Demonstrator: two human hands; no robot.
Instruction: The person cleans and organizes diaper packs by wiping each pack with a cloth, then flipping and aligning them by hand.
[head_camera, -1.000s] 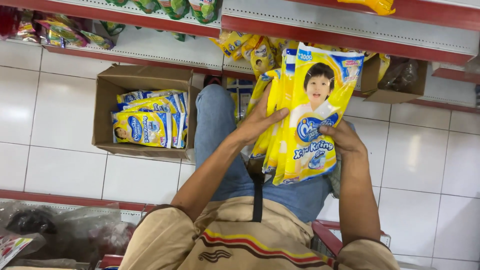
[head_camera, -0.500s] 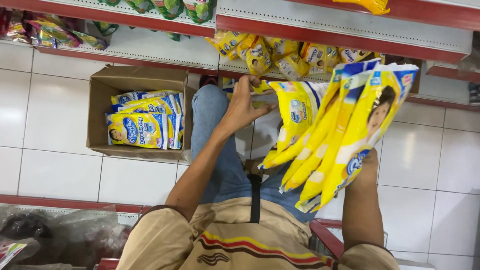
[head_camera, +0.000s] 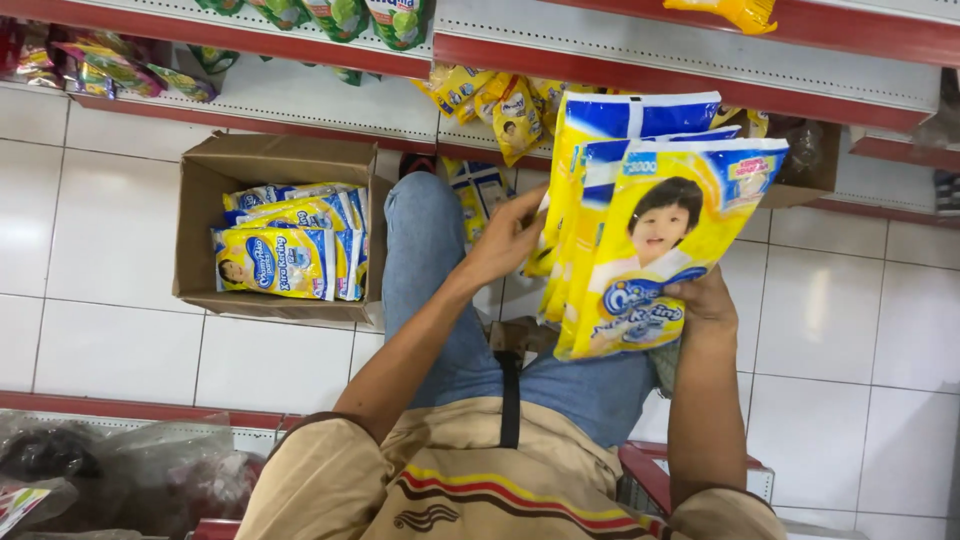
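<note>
I hold a stack of yellow and blue diaper packs (head_camera: 645, 225) in front of me, over my lap. My right hand (head_camera: 705, 300) grips the stack at its lower right edge. My left hand (head_camera: 505, 240) rests flat against the stack's left side, fingers spread on the packs. The front pack shows a child's picture. I am crouched in blue jeans (head_camera: 430, 260) on a white tiled floor.
An open cardboard box (head_camera: 200, 200) with several more such packs stands on the floor at left. Red-edged shop shelves (head_camera: 620, 55) run across the top, with small yellow packs on the lowest one. Plastic-wrapped goods (head_camera: 110, 470) lie at bottom left.
The stack tilted away to the right half a second ago; now it faces me again. My left hand, which had lifted off, is back on its left side.
</note>
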